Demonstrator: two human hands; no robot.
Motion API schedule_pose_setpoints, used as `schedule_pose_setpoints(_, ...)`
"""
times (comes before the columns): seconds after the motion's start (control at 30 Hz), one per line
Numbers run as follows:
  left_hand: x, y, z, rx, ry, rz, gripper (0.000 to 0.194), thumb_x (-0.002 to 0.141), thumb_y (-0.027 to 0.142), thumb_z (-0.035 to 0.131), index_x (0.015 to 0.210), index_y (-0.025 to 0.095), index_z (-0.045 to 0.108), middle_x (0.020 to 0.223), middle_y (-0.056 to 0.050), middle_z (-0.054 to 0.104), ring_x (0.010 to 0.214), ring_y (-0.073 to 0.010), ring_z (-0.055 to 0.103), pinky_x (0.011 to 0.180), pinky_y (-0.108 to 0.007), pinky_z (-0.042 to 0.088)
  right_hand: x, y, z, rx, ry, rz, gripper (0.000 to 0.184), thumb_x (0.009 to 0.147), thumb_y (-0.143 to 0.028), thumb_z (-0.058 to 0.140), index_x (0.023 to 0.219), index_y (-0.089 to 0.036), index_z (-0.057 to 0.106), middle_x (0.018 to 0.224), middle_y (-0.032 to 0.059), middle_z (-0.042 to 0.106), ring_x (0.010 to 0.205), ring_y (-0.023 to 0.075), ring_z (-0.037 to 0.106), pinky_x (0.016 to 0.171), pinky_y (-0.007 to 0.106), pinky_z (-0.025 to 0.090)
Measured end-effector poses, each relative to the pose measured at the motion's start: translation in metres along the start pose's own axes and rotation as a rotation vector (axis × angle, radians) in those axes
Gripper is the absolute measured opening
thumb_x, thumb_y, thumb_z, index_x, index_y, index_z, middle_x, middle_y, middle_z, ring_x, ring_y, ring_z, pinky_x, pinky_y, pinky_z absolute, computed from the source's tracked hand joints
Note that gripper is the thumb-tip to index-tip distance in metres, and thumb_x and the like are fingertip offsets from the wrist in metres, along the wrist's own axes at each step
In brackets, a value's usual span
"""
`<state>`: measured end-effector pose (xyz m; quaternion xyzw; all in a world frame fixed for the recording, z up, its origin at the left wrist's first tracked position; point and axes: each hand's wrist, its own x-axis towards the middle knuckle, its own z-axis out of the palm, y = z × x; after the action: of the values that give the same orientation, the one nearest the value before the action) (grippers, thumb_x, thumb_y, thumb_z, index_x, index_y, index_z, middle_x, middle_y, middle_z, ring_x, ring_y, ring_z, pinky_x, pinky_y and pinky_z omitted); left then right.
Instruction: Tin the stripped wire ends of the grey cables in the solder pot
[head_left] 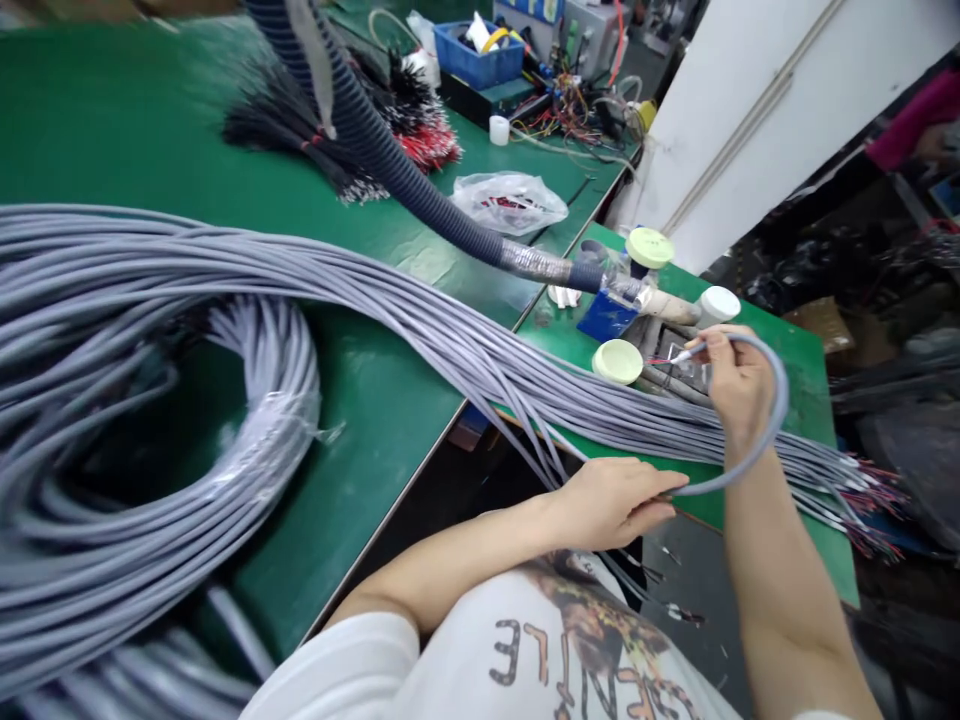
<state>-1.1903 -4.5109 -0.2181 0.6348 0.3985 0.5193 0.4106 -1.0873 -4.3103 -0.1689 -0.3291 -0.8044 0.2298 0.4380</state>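
One grey cable [772,420] bends in a loop between my two hands. My right hand [735,385] pinches its stripped end, with thin coloured wires pointing left toward a small tool area. My left hand [611,500] grips the same cable lower down, fingers closed, just below a thick bundle of grey cables [420,310] that runs across the green bench [360,480]. The bundle's stripped ends [862,505] fan out at the right.
A coil of grey cable [262,400] lies at the left. A black corrugated hose [397,160] ends by pale green lids [617,361] and a white lid [718,303]. Black and red wire bunches [360,130], a plastic bag [510,200] and a blue bin [476,55] sit farther back.
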Motion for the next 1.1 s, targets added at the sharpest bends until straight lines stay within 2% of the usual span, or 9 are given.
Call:
schedule_pose_setpoints(0.2, 0.0, -0.01, 0.001, 0.218, 0.017, 0.126, 0.036, 0.093, 0.024, 0.04, 0.126, 0.013, 0.054, 0.099, -0.01, 0.069, 0.088, -0.0178, 0.064, 0.082, -0.028, 0.049, 0.004, 0.001, 0.014, -0.019, -0.074, 0.043, 0.026, 0.091, -0.041, 0.049, 0.088, -0.019, 0.063, 0.074, 0.0018, 0.066, 0.064, 0.0138, 0.061, 0.061, 0.025, 0.05)
schedule_pose_setpoints(0.33, 0.0, -0.017, 0.002, 0.286, 0.027, 0.135, 0.036, 0.094, 0.025, 0.039, 0.126, 0.015, 0.052, 0.097, -0.009, 0.069, 0.086, -0.0163, 0.064, 0.08, -0.027, 0.05, 0.007, -0.002, 0.023, -0.028, -0.169, 0.019, 0.025, 0.091, -0.039, 0.049, 0.086, -0.02, 0.063, 0.074, 0.0018, 0.067, 0.064, 0.0137, 0.061, 0.062, 0.026, 0.05)
schedule_pose_setpoints(0.6, 0.002, -0.021, 0.002, 0.237, 0.051, 0.136, 0.036, 0.094, 0.024, 0.041, 0.127, 0.014, 0.052, 0.1, -0.009, 0.069, 0.088, -0.0162, 0.065, 0.081, -0.025, 0.049, 0.01, 0.004, 0.036, -0.055, -0.25, 0.033, 0.025, 0.092, -0.039, 0.048, 0.087, -0.019, 0.062, 0.074, 0.0016, 0.066, 0.065, 0.0143, 0.062, 0.065, 0.026, 0.05)
schedule_pose_setpoints(0.97, 0.006, -0.02, -0.002, 0.208, 0.031, 0.1, 0.036, 0.093, 0.024, 0.042, 0.126, 0.013, 0.053, 0.098, -0.009, 0.07, 0.088, -0.0172, 0.065, 0.08, -0.026, 0.05, 0.011, 0.013, 0.046, -0.095, -0.275, 0.033, 0.023, 0.091, -0.038, 0.049, 0.087, -0.02, 0.063, 0.072, 0.0005, 0.067, 0.063, 0.0145, 0.063, 0.064, 0.026, 0.05)
schedule_pose_setpoints(1.1, 0.005, -0.02, -0.002, 0.196, 0.037, 0.105, 0.036, 0.094, 0.025, 0.042, 0.126, 0.015, 0.053, 0.1, -0.01, 0.07, 0.089, -0.0168, 0.065, 0.081, -0.026, 0.05, 0.011, 0.01, 0.046, -0.095, -0.275, 0.029, 0.023, 0.091, -0.038, 0.048, 0.085, -0.021, 0.063, 0.072, 0.0003, 0.067, 0.064, 0.0143, 0.063, 0.065, 0.026, 0.051)
